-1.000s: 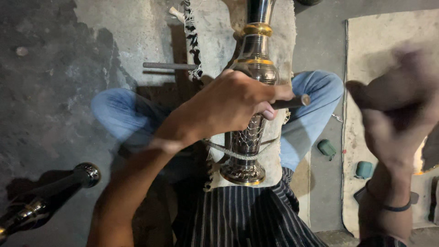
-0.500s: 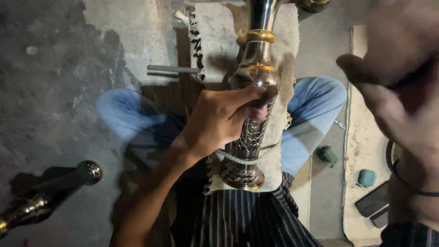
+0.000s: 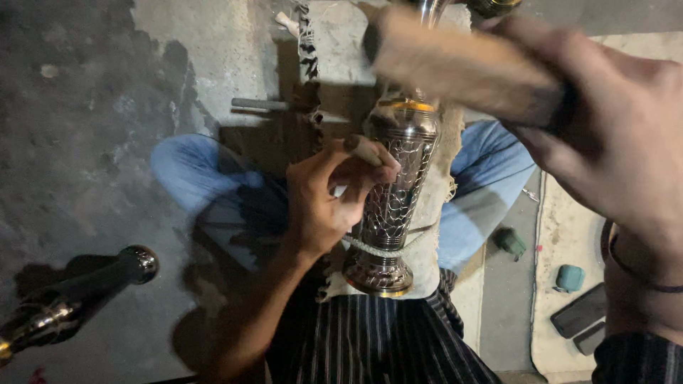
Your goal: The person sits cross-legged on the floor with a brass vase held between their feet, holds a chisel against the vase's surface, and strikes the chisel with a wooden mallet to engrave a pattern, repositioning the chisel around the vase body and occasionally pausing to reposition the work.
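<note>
An engraved silver metal vase (image 3: pixel 393 213) with gold bands lies on a frayed cloth (image 3: pixel 434 235) across my crossed legs, base toward me. My left hand (image 3: pixel 324 203) is shut on a short punch (image 3: pixel 364 150), whose end rests against the left side of the vase's body. Close to the camera and blurred, my right hand (image 3: pixel 615 142) is shut on a wooden mallet (image 3: pixel 462 64). The mallet is raised above the vase's upper part and hides its neck.
A second dark metal piece with a round knob (image 3: pixel 78 295) lies on the concrete floor at lower left. A metal rod (image 3: pixel 260 105) lies beyond my left knee. To the right, a pale mat (image 3: pixel 569 227) holds a teal cap (image 3: pixel 569 277) and flat dark objects (image 3: pixel 580 318).
My right hand has swung the mallet up and leftward over the vase. My left hand has slid down the vase's side and now sets the punch against it.
</note>
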